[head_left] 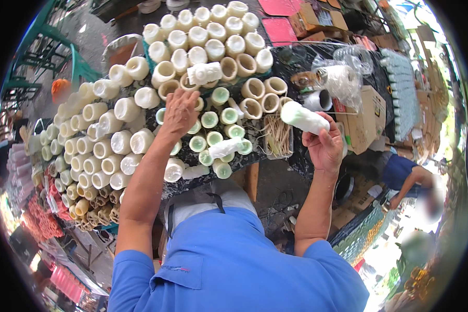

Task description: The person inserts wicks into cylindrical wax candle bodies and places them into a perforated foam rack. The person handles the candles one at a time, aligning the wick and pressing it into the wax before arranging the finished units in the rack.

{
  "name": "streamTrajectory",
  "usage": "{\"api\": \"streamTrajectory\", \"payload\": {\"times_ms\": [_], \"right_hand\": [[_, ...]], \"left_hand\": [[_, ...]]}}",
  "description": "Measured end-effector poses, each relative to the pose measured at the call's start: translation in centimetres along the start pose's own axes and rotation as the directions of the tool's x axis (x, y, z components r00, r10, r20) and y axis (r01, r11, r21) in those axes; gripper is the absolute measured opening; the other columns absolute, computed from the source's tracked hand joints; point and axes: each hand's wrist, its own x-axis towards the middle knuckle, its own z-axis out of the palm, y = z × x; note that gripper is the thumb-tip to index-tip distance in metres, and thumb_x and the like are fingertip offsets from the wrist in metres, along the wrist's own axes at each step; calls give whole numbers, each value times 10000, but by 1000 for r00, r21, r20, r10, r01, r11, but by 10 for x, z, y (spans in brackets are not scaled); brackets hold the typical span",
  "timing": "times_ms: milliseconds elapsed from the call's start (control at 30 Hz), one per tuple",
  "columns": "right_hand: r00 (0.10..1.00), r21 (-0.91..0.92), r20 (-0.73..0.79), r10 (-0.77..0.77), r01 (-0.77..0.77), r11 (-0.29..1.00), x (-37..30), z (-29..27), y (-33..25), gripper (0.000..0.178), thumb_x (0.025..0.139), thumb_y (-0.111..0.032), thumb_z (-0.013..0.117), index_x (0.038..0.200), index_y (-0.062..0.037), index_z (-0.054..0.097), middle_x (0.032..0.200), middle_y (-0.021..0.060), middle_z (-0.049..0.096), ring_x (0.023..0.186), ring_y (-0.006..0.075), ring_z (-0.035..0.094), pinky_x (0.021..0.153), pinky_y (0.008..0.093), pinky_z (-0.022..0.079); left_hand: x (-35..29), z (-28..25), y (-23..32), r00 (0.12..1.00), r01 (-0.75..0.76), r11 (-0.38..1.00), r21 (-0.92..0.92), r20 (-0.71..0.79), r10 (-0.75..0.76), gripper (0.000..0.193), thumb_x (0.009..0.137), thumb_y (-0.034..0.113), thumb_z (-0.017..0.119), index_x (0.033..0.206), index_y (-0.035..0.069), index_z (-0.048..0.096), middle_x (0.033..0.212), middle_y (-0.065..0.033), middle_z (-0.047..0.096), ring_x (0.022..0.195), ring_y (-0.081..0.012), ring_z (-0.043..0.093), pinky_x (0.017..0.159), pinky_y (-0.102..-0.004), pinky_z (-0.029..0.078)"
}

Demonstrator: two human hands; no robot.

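Observation:
My right hand point(323, 144) is closed around the lower end of a white, faintly green candle point(302, 117), a thick cylinder held tilted above the table's right side. My left hand point(181, 113) reaches over the middle of the table, its fingers bent down among the molds; what lies under the fingertips is hidden. Just beyond it stand hollow cream molds point(165, 72), with a lumpy white candle point(204, 74) lying across their tops. To its right are several small pale-green filled molds point(209, 120). Another white candle point(225, 148) lies across these.
Rows of cream cylinders point(108, 122) cover the table's left side, and more filled molds point(197, 37) stand at the back. A tray of thin sticks point(278, 136) sits near the right hand. Cardboard boxes point(361, 119) and plastic bags point(343, 83) lie beyond. A co-worker point(400, 174) is at the right.

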Motion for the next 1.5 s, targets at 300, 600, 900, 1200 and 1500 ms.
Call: {"api": "streamTrajectory", "payload": {"times_ms": [300,600,900,1200,1500], "right_hand": [[997,275,48,56,-67,959,-51,-47,27,693,933,-358,869,1454,15,605,1259,288,707,923,275,748,722,358,613],[816,-131,23,578,-571,811,-84,-23,110,393,994,-181,813,1317,9,693,1070,106,777,843,154,755,761,292,624],[930,314,-88,356,-313,896,-119,-84,112,505,996,-289,796,1399,-27,640,1327,174,717,1102,252,734,967,417,613],[890,171,11,456,-451,876,-117,-47,133,647,911,-69,852,1483,-21,553,1342,208,705,1158,289,728,1013,440,588],[636,-217,267,724,-692,688,-126,68,166,722,840,-68,881,1475,-37,540,1278,96,696,1113,183,687,1030,361,541]], "left_hand": [[2,-16,14,987,73,996,52,141,-79,640,818,174,867,1404,51,639,1342,-142,681,1316,-336,573,1144,-483,425],[-62,-36,103,965,116,916,-385,263,-12,408,917,161,770,1295,33,689,1263,-201,682,1256,-382,619,1117,-484,472],[-66,-9,129,951,-114,992,-53,283,124,444,826,183,810,1210,29,648,1050,-121,686,1083,-320,622,933,-468,456],[-81,-45,110,969,151,943,-295,232,-82,479,840,222,779,1256,0,693,1188,-219,719,1147,-403,654,1039,-499,497],[-197,-88,93,691,476,-540,-694,675,-258,533,908,104,802,1384,-17,595,1177,-141,722,1148,-289,714,997,-498,614]]}}
